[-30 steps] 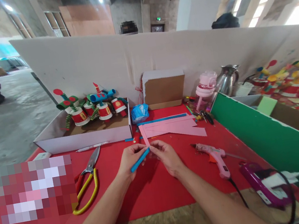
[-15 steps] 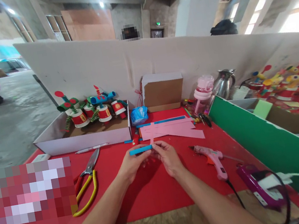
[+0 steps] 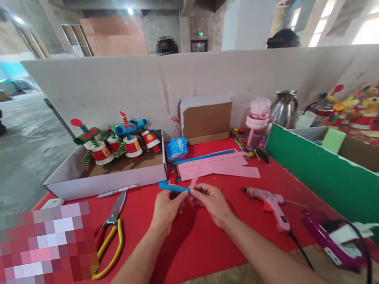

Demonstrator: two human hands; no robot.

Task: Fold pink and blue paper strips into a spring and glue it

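Observation:
Over the red table covering, my left hand (image 3: 167,210) and my right hand (image 3: 212,201) meet fingertip to fingertip. Between them is a blue paper strip (image 3: 175,188), its free end pointing up and left past my left fingers. A pink paper strip (image 3: 197,176) rises up and right from the same joint, where the two strips cross. Both hands are closed in a pinch there; the small folds under the thumbs are hidden. Just beyond lie flat pink paper strips (image 3: 215,164) with a blue strip (image 3: 207,156) along their far edge.
To the left are yellow-and-red-handled scissors (image 3: 112,231) and a white pen (image 3: 115,191). A white box (image 3: 108,181) holds several paper-cup figures (image 3: 133,146). On the right lie a pink glue gun (image 3: 268,201), a purple power strip (image 3: 333,239) and a green-sided box (image 3: 345,193).
The blue strip has swung from pointing down-left, through level, to up-left. The pink strip now leans right instead of left. Both hands stay pinched together in nearly the same place.

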